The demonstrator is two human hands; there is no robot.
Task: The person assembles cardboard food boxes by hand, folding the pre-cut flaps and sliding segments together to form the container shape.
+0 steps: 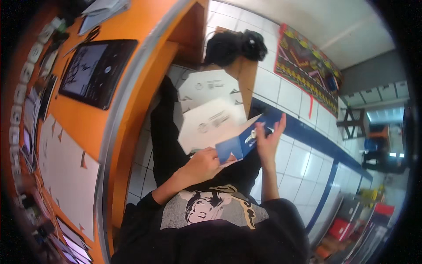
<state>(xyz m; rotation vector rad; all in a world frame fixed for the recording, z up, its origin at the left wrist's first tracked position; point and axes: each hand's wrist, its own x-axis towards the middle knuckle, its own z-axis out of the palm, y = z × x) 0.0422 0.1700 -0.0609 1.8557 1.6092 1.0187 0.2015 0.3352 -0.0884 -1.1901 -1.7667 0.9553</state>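
A folded piece of printed card (231,148), blue on the side facing up and white inside, is in front of my body above my lap. My left hand (203,166) grips its near left end, fingers closed over the edge. At its right end my right hand (269,140) holds it, thumb against the blue face and a finger stretched up past the edge. Beneath and beyond lie white flat die-cut card blanks (210,119) with small print and cut notches, resting over my legs. One blank overlaps another (211,86).
On my left an orange desk (118,26) with a metal edge bears a dark tablet (99,72), scissors (90,37) and another white card blank (66,176). Ahead, a black bag (235,46) sits on a wooden surface. A patterned mat (307,66) lies on white floor tiles.
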